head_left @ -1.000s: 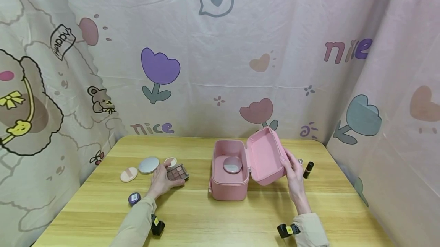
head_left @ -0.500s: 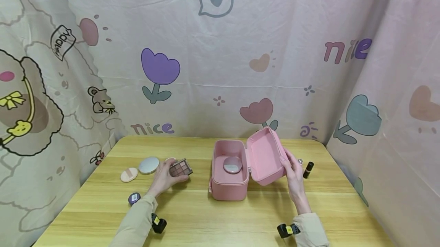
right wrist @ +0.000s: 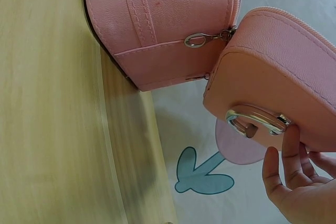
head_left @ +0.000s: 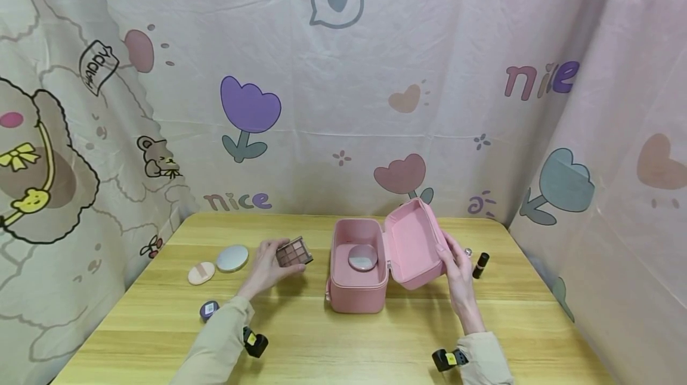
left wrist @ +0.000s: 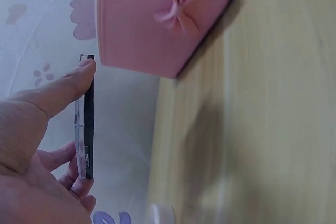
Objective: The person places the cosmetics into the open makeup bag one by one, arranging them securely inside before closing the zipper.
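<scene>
My left hand (head_left: 268, 269) pinches an eyeshadow palette (head_left: 294, 252) between thumb and fingers, tilted so its pans face the head camera. In the left wrist view the palette (left wrist: 88, 114) appears edge-on, with its shadow on the wood below. The pink makeup case (head_left: 358, 298) stands upright to its right, and a round compact (head_left: 363, 257) lies inside. My right hand (head_left: 458, 269) holds the case's lid (head_left: 413, 245) swung out to the right, thumb at its rim. In the right wrist view, fingertips meet the lid's outside beside its carry handle (right wrist: 257, 119).
At left on the wooden table (head_left: 300, 337) lie a powder puff (head_left: 201, 273), a silvery round compact (head_left: 232, 258) and a small purple-lidded jar (head_left: 209, 310). A black lipstick tube (head_left: 481, 266) and a small shiny object (head_left: 469, 252) are beyond my right hand. A printed curtain (head_left: 343, 87) hangs behind.
My left hand has raised the eyeshadow palette and carried it right, nearer the case. The small round item behind it is now hidden by the hand. My right hand keeps the lid in place.
</scene>
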A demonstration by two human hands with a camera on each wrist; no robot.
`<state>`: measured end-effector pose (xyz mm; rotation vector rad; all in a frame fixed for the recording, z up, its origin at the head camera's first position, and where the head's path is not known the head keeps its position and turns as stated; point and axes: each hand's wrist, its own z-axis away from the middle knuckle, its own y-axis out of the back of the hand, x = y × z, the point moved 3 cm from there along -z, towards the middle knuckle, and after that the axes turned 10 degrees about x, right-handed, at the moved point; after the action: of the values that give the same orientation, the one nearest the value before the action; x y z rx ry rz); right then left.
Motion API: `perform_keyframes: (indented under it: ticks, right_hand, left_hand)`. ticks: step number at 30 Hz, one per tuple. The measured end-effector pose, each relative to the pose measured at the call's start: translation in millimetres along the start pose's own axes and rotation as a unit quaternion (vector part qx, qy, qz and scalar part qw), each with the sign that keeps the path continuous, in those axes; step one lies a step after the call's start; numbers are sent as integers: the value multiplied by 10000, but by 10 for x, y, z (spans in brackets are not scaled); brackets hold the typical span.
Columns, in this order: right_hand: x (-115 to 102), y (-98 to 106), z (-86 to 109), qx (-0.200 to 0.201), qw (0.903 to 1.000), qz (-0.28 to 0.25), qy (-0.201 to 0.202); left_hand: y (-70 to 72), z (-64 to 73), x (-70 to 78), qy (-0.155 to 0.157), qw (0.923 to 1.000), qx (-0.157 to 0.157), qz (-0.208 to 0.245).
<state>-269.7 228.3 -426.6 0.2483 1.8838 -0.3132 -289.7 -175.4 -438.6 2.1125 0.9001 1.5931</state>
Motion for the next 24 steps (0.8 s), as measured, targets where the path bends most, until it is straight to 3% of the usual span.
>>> perform_keyframes:
  ticks: [14,24]
  right_hand:
    - [-14,-3,11,4,10000,31,2]
    - [-24,2,19,26,9999,114,-87]
  left_hand:
    - [-129,-126,462,-250,9990,-107,364]
    - [-335,-186,813,-735,9960,-367,355]
